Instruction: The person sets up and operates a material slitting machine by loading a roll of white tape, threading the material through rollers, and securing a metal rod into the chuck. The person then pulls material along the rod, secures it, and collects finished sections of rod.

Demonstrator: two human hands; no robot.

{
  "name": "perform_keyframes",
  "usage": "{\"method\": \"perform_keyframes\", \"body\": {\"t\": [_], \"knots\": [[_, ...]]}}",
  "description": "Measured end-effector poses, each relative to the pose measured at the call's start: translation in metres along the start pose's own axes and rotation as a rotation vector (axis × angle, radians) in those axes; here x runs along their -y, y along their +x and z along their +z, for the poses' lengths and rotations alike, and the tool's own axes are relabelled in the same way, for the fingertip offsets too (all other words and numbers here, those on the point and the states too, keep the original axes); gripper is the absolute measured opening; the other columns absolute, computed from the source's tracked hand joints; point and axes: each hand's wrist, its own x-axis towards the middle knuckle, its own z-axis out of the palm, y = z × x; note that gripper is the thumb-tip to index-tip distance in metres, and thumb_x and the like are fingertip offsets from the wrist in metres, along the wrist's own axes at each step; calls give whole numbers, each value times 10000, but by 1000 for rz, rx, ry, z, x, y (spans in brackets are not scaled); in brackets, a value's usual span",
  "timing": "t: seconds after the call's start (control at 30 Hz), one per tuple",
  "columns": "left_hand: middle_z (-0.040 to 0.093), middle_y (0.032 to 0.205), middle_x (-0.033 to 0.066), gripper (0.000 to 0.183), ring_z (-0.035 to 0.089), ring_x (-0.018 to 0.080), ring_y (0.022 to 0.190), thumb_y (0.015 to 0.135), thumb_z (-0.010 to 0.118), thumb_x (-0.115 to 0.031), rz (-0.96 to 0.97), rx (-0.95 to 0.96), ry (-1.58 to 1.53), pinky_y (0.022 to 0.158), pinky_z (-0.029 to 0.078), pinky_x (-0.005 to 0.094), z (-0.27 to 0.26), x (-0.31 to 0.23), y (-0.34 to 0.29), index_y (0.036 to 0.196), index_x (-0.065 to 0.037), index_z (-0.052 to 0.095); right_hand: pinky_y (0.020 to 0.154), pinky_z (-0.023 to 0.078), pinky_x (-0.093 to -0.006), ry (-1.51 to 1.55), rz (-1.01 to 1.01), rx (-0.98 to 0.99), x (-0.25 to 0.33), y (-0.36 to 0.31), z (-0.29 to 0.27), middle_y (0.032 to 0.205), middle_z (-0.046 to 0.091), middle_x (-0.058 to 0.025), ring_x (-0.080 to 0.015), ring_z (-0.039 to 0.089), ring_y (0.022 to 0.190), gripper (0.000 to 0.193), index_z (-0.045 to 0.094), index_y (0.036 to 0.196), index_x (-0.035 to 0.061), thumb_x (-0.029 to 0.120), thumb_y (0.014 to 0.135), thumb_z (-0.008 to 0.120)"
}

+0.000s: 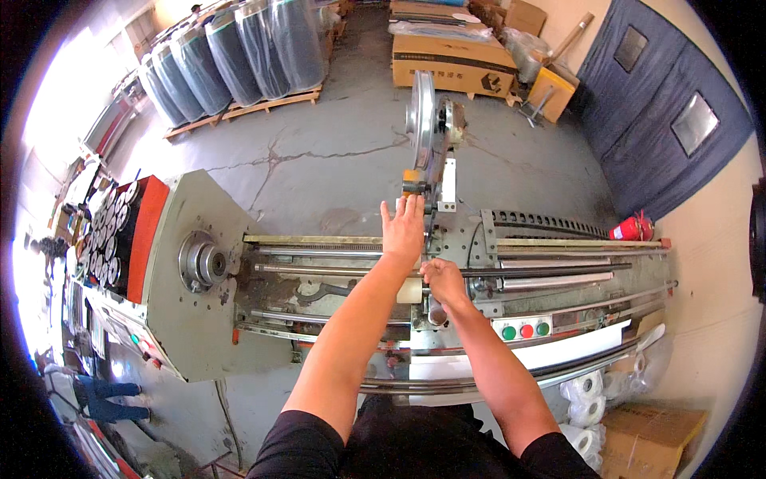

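Observation:
My left hand [404,231] reaches over the middle of a long machine, palm down with fingers stretched out. Its fingertips are at the base of an arm carrying a large round metal disc [423,120], close to an orange and black block [413,182]; whether they touch is unclear. Just nearer, my right hand [444,281] is closed at the sliding carriage [471,227], by a long dark shaft [550,271]. What its fingers grip is hidden. Beside it sits a cream-coloured cylinder [410,290]. A dark spanner-like tool [325,294] lies on the machine bed to the left.
A grey headstock [209,319] with a round chuck [203,262] stands left. Push buttons [526,330] are on the near right. Film-wrapped rolls [231,60] stand on a pallet beyond, and cardboard boxes [455,65] at the back. A red extinguisher [633,228] is far right.

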Motion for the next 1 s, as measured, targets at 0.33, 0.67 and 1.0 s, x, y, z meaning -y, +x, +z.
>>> {"method": "perform_keyframes", "body": {"t": [0.33, 0.67, 1.0], "knots": [[489, 1556, 44, 629, 441, 236, 1512, 993, 600, -136, 9, 39, 12, 1257, 298, 605, -1, -13, 5, 1595, -99, 420, 624, 464, -366, 22, 60, -23, 2, -18, -9, 707, 665, -38, -149, 585, 639, 306, 717, 864, 38, 266, 1053, 641], [473, 1613, 68, 602, 429, 234, 1529, 999, 557, -76, -12, 66, -45, 1276, 287, 581, -2, -28, 6, 1586, -99, 424, 691, 520, -411, -2, 30, -63, -20, -35, -18, 744, 703, -90, -227, 665, 691, 350, 698, 880, 34, 323, 1060, 613], [465, 1623, 82, 624, 427, 242, 1531, 985, 572, -87, 0, 67, -25, 1277, 294, 572, 5, -36, 9, 1589, -83, 415, 727, 525, -468, -78, 37, -64, -7, -59, -35, 758, 709, -140, -315, 691, 735, 371, 699, 880, 24, 335, 1050, 589]]}}
